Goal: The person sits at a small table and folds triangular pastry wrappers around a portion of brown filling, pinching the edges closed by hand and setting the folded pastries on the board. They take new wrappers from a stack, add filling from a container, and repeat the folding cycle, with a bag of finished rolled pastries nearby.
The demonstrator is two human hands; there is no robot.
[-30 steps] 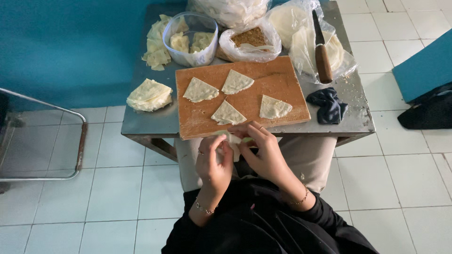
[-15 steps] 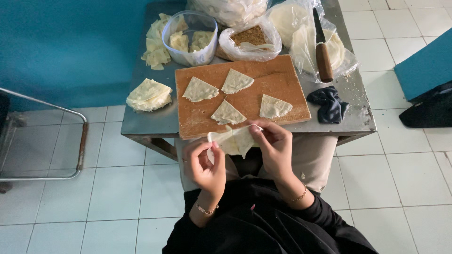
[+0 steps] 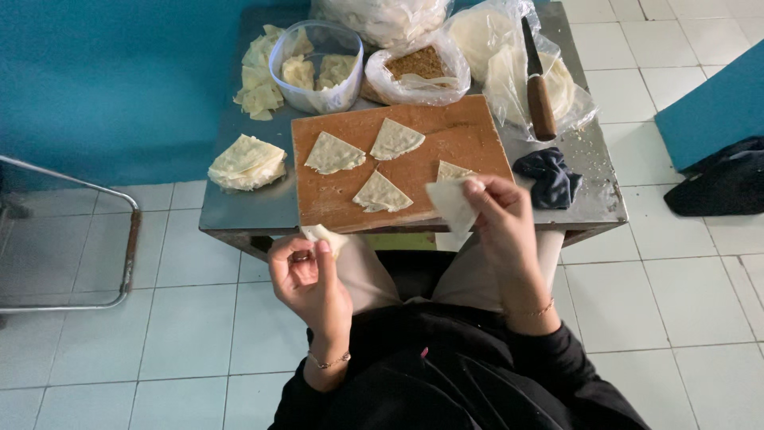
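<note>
Pale wrapper sheet (image 3: 450, 205) now split: right hand (image 3: 501, 219) lifted, left hand (image 3: 306, 275) lowered.

The wooden board (image 3: 398, 167) has bare room on its right part; folded triangles (image 3: 380, 193) fill the left, and a knife (image 3: 539, 95) lies behind.

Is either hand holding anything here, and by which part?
Yes. The right hand pinches a thin pastry sheet at its upper right edge. The left hand holds a small pastry piece by its lower end, between thumb and fingers.
</note>
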